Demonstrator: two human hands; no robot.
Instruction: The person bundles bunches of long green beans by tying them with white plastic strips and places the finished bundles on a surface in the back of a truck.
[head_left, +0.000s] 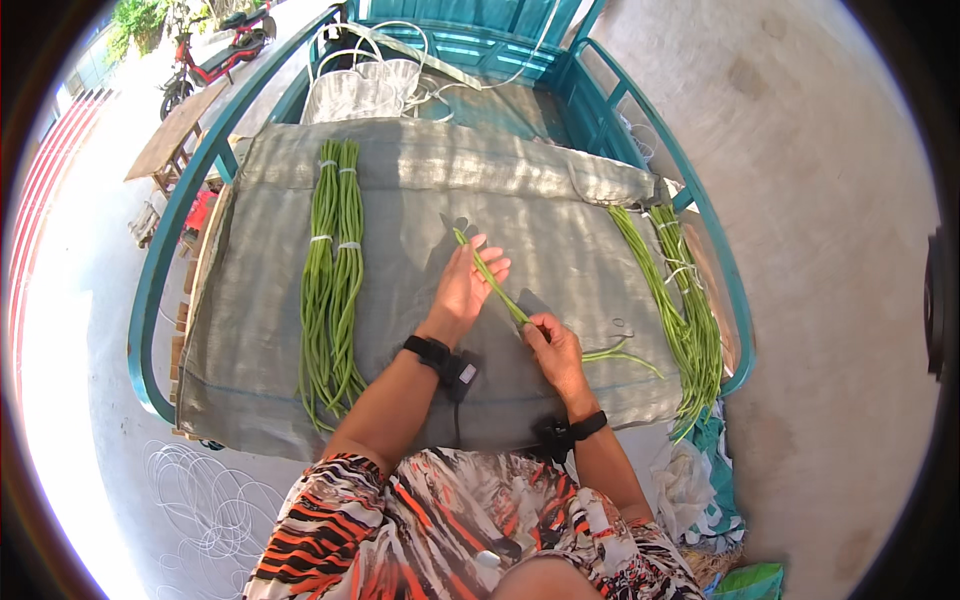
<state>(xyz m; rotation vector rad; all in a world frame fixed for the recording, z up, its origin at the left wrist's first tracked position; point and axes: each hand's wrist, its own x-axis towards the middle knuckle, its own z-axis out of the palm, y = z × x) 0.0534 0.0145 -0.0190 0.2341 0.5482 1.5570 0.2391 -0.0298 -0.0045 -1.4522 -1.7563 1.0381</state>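
Observation:
A few green yard-long beans (499, 289) run slantwise between my two hands. My left hand (463, 289) is turned palm up, its fingers mostly straight, and the beans' upper ends lie across it. Lower and to the right, my right hand (555, 352) pinches the same beans between thumb and fingers. Thin bean ends (619, 354) show beyond its right side; whether they belong to the held beans is hidden by the hand. Two tied bundles of long beans (331, 262) lie side by side at left. More long beans (682, 307), partly tied with white strips, lie at the right edge.
A grey woven sheet (420, 360) covers the work surface on a teal cargo tricycle bed (592, 112). Teal side rails (161, 300) flank it. Behind stand white baskets (360, 90). Coiled white strapping (202, 487) lies on the floor at left, sacks (697, 480) at lower right.

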